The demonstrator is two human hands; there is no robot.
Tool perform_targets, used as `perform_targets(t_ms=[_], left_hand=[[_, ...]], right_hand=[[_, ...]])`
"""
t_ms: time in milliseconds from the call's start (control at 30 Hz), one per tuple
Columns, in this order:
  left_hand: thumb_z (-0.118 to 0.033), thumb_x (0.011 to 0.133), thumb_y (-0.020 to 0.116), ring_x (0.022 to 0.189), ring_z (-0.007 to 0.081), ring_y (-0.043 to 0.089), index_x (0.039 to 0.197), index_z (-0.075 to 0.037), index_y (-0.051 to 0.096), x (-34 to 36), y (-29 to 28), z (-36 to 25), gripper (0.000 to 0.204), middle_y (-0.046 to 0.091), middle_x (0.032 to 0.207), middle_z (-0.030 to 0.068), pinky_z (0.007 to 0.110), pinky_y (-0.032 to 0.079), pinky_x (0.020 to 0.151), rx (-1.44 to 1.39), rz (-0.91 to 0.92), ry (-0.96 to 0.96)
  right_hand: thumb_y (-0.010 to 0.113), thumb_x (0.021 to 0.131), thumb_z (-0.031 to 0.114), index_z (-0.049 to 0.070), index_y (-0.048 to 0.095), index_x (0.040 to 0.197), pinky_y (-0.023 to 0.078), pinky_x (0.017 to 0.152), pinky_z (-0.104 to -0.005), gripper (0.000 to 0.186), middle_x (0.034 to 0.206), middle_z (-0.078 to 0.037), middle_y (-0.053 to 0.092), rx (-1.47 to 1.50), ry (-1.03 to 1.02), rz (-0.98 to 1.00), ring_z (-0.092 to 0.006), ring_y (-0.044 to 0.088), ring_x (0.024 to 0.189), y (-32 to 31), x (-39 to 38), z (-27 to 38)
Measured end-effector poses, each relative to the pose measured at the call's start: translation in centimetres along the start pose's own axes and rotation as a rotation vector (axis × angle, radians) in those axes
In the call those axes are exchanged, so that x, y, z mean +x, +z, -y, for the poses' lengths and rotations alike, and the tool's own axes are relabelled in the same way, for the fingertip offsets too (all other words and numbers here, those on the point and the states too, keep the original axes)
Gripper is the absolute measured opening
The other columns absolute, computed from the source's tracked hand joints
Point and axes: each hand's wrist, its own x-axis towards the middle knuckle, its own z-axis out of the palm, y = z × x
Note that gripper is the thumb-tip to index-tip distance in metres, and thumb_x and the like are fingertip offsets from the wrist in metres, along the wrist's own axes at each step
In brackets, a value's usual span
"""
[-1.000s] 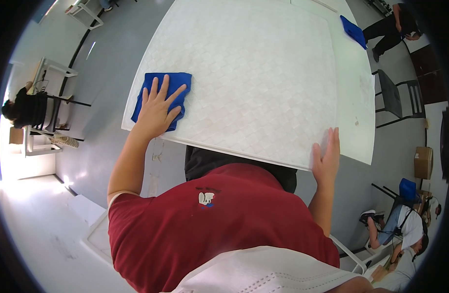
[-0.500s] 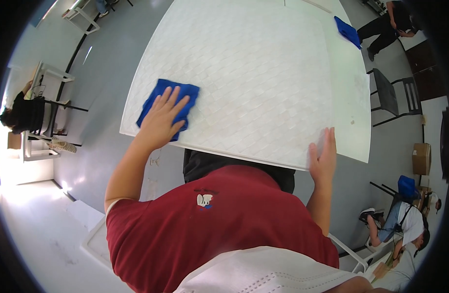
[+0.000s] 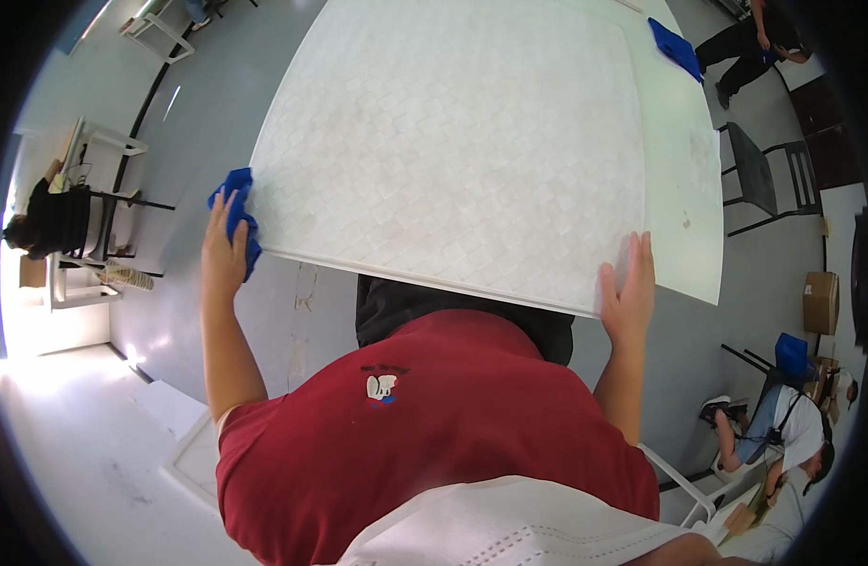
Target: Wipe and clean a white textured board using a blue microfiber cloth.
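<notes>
A large white board with a woven-look pattern [image 3: 453, 141] lies on a pale table [image 3: 684, 203]. My left hand [image 3: 224, 250] is at the board's near left corner, holding a crumpled blue cloth [image 3: 236, 184] that hangs over the left edge. The fingers point away from me along that edge, and part of the cloth is hidden under them. At the near right corner my right hand [image 3: 627, 297] lies along the board's right edge, fingers straight, thumb apart, holding nothing.
A folded blue cloth [image 3: 675, 49] lies on the table's far right side. Beyond it are a standing person [image 3: 736, 66] and a black chair [image 3: 755, 170]. A cardboard box [image 3: 820, 302] and a seated person [image 3: 792, 424] are to the right; another person [image 3: 57, 222] sits at the far left.
My left hand has slid the blue cloth leftward from the board's surface to its left edge, where the cloth is now bunched. The right hand has stayed by the right corner.
</notes>
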Motion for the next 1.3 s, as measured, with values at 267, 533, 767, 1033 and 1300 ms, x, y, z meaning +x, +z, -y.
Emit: perform_targets(t_ms=[267, 533, 767, 1033, 1300], left_hand=[[-0.020, 0.091, 0.048, 0.138, 0.0319, 0.022, 0.136, -0.011, 0.042, 1.5, 3.1, -5.0, 0.046, 0.030, 0.147, 0.0130, 0.045, 0.016, 0.111, 0.129, 0.176, 0.134], [-0.017, 0.091, 0.045, 0.139, 0.0328, 0.016, 0.141, -0.012, 0.034, 2.6, 3.2, -5.7, 0.051, 0.025, 0.149, 0.0121, 0.047, 0.011, 0.112, 0.175, 0.267, 0.093], [-0.023, 0.095, 0.040, 0.138, 0.0379, 0.016, 0.140, -0.011, 0.035, 7.0, 5.5, -3.3, 0.047, 0.026, 0.148, 0.0140, 0.050, 0.012, 0.111, -0.026, 0.228, 0.111], [-0.038, 0.096, 0.038, 0.137, 0.0432, 0.014, 0.142, -0.017, 0.032, 16.4, 10.2, -5.4, 0.051, 0.023, 0.150, 0.0112, 0.061, 0.011, 0.106, 0.219, 0.227, 0.102], [-0.040, 0.095, 0.039, 0.137, 0.0413, 0.016, 0.143, -0.023, 0.030, 19.7, 12.0, -6.1, 0.052, 0.021, 0.151, 0.0078, 0.064, 0.014, 0.104, 0.290, 0.243, 0.092]], right_hand=[[0.055, 0.086, 0.024, -0.001, 0.038, 0.133, 0.028, 0.105, -0.0447, 0.056, 0.141, -0.027, 0.032, 0.016, 0.007, 0.010, -0.0409, 0.034, 0.128, -0.1, 0.0, 0.0], [0.056, 0.085, 0.024, -0.001, 0.039, 0.133, 0.029, 0.104, -0.0452, 0.056, 0.140, -0.027, 0.032, -0.040, -0.013, -0.008, -0.0407, 0.036, 0.127, 0.0, 0.2, 0.2], [0.057, 0.085, 0.024, 0.000, 0.045, 0.129, 0.029, 0.104, -0.0448, 0.052, 0.140, -0.027, 0.033, -0.021, 0.001, -0.004, -0.0412, 0.036, 0.126, -0.3, 0.2, 0.4], [0.058, 0.084, 0.024, 0.000, 0.046, 0.128, 0.029, 0.103, -0.0447, 0.051, 0.140, -0.026, 0.033, -0.031, 0.032, 0.007, -0.0408, 0.035, 0.126, -0.4, 0.2, 0.7], [0.059, 0.084, 0.025, 0.001, 0.047, 0.128, 0.030, 0.103, -0.0448, 0.052, 0.140, -0.025, 0.033, -0.037, 0.022, -0.007, -0.0404, 0.036, 0.125, -0.3, 0.1, 0.6]])
